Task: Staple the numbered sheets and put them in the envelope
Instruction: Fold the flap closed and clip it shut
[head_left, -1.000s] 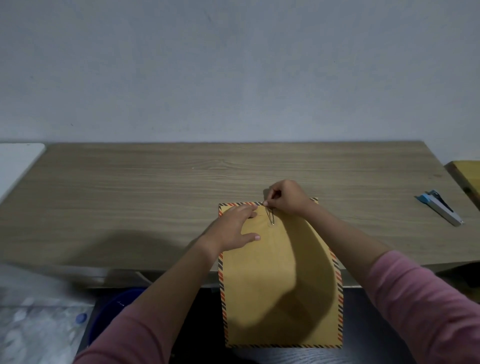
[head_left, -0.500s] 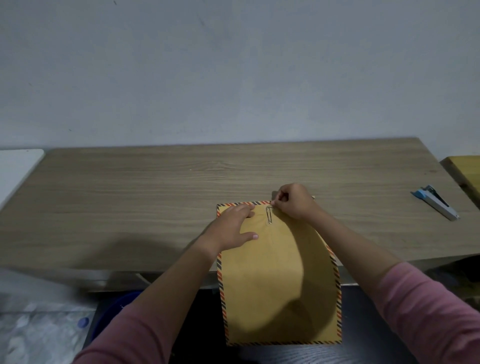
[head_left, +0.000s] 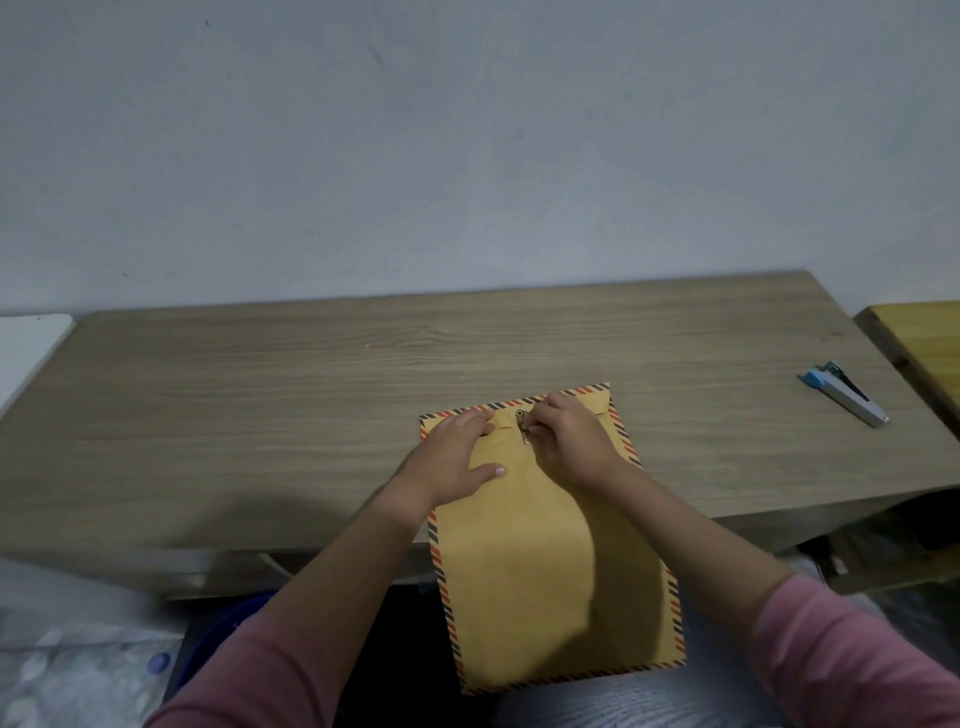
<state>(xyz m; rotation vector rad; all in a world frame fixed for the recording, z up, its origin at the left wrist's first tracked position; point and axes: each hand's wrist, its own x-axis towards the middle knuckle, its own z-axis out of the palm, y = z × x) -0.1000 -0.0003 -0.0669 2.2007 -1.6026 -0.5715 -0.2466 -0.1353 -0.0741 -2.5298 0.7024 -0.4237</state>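
A brown envelope (head_left: 550, 561) with a red-and-blue striped border lies on the wooden table (head_left: 260, 395), its lower half hanging over the near edge. Its flap is folded down at the far end. My left hand (head_left: 457, 457) presses flat on the envelope's upper left, fingers straight. My right hand (head_left: 569, 441) has curled fingers that pinch the string of the clasp (head_left: 522, 426) at the flap's middle. The numbered sheets are not visible. A blue and silver stapler (head_left: 844, 396) lies far to the right on the table.
A grey wall rises behind the table. A white surface (head_left: 26, 353) adjoins at the left and a yellow wooden piece (head_left: 919, 338) at the right. Below the table edge sit a blue tub (head_left: 218, 639) and clear plastic wrap (head_left: 78, 675).
The flap now lies folded down. My right hand came from the far edge down onto the clasp. The left hand stays pressed on the envelope. The camera tilted up a little.
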